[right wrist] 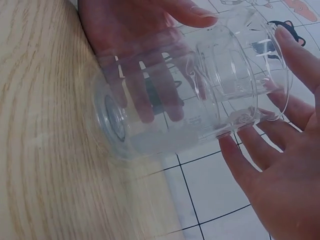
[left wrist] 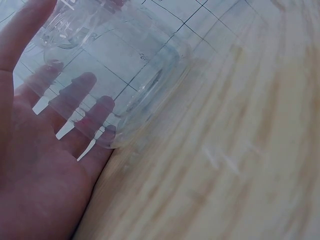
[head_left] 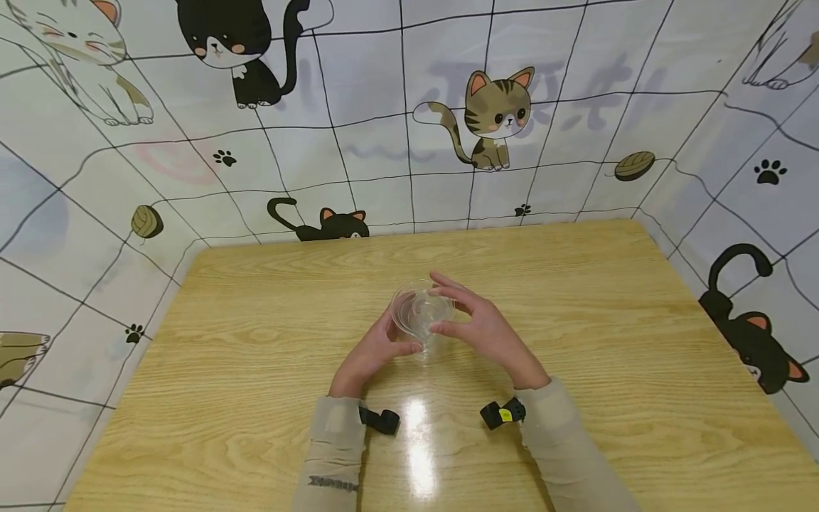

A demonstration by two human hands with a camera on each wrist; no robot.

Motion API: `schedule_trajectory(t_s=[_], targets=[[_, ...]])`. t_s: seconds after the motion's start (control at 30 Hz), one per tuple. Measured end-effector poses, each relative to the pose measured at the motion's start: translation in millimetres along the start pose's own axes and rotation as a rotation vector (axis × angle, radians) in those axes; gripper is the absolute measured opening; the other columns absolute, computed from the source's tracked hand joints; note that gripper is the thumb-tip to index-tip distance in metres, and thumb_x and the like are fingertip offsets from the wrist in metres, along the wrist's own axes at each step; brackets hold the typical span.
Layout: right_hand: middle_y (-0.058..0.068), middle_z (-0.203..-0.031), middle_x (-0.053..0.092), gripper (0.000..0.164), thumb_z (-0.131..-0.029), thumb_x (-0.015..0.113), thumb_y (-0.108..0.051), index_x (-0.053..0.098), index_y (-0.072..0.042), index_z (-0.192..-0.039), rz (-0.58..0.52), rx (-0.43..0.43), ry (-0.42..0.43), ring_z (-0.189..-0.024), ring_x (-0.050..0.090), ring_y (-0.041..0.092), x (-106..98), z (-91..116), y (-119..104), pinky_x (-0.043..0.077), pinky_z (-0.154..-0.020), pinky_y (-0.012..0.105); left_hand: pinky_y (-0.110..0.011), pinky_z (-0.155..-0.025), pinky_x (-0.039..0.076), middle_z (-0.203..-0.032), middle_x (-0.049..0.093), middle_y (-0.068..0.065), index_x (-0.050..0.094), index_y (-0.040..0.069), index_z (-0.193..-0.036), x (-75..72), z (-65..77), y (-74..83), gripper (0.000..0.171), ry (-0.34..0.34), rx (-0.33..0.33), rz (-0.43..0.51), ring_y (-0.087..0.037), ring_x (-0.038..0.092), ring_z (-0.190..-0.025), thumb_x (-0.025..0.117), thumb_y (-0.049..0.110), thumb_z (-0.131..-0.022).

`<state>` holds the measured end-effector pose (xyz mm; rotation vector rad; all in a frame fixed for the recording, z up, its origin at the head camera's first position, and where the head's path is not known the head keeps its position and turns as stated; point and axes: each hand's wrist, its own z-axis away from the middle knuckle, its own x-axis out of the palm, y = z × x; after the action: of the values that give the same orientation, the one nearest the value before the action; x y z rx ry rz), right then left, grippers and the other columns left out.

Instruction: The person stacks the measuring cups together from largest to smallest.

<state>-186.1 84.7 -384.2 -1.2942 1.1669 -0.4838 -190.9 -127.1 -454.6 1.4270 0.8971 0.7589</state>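
A large clear glass beaker (right wrist: 162, 140) stands upright on the wooden table, seen from the side in the right wrist view. A smaller clear beaker (right wrist: 237, 75) sits partly inside its mouth, its upper part sticking out above the rim. My left hand (head_left: 376, 350) holds the large beaker from the left, with fingers curved behind the glass and the thumb in front. With thumb and fingers, my right hand (head_left: 483, 328) grips the small beaker near its top. The left wrist view shows the left fingers (left wrist: 75, 95) through the glass.
The light wooden table (head_left: 256, 306) extends around both hands. A white backdrop (head_left: 371, 85) with grid lines and cartoon cats rises behind it and along both sides. Dark camera straps (head_left: 382, 421) sit on both wrists.
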Motion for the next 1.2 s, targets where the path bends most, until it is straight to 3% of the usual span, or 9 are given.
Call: schedule_trajectory(t_s=[0.27,0.57,0.8,1.03,1.2], targets=[[-0.003,-0.142,0.029,0.049,-0.080,0.067,-0.016,0.049,-0.005,-0.125,0.003,0.017,-0.018,-0.129,0.027,0.017,-1.9,-2.0,-5.5,0.031,-0.099,0.042,-0.035,-0.106,0.016,-0.142,0.026,0.007,0.020,0.029,-0.140,-1.5,0.1,-2.7,0.083,-0.001,-0.011,-0.009,-0.008,0.021,-0.130,0.070,0.010,-0.077],[-0.003,-0.141,0.033,0.054,-0.079,0.068,-0.023,0.048,-0.014,-0.128,0.077,-0.007,-0.047,-0.124,0.035,0.020,-5.8,-10.2,4.3,0.034,-0.096,0.043,-0.035,-0.106,0.015,-0.142,0.027,0.007,0.019,0.024,-0.142,-2.6,-0.3,-4.0,0.084,-0.002,0.006,0.001,-0.008,0.021,-0.131,0.071,0.014,-0.076],[-0.011,-0.138,0.035,0.058,-0.076,0.067,-0.039,0.049,-0.019,-0.127,0.190,-0.023,-0.090,-0.120,0.039,0.015,-11.2,-20.8,20.6,0.038,-0.093,0.039,-0.036,-0.106,0.014,-0.143,0.026,0.005,0.019,0.025,-0.141,-3.4,0.4,-3.5,0.084,-0.001,0.003,-0.006,-0.009,0.019,-0.131,0.071,0.014,-0.076],[-0.011,-0.133,0.040,0.058,-0.075,0.070,-0.039,0.049,-0.021,-0.126,0.326,0.043,-0.168,-0.110,0.049,0.018,-22.5,-31.5,8.5,0.042,-0.088,0.038,-0.034,-0.106,0.015,-0.142,0.026,0.006,0.020,0.026,-0.141,-4.5,0.0,-5.1,0.085,-0.001,0.007,0.010,-0.008,0.020,-0.131,0.071,0.013,-0.076],[-0.004,-0.130,0.044,0.060,-0.073,0.068,-0.044,0.052,-0.017,-0.124,0.472,-0.002,-0.243,-0.115,0.045,0.020,-30.2,-38.4,-1.5,0.039,-0.092,0.041,-0.033,-0.106,0.017,-0.142,0.026,0.004,0.021,0.027,-0.140,-4.6,-0.9,-6.4,0.083,-0.018,0.019,0.033,-0.009,0.022,-0.131,0.071,0.011,-0.076]])
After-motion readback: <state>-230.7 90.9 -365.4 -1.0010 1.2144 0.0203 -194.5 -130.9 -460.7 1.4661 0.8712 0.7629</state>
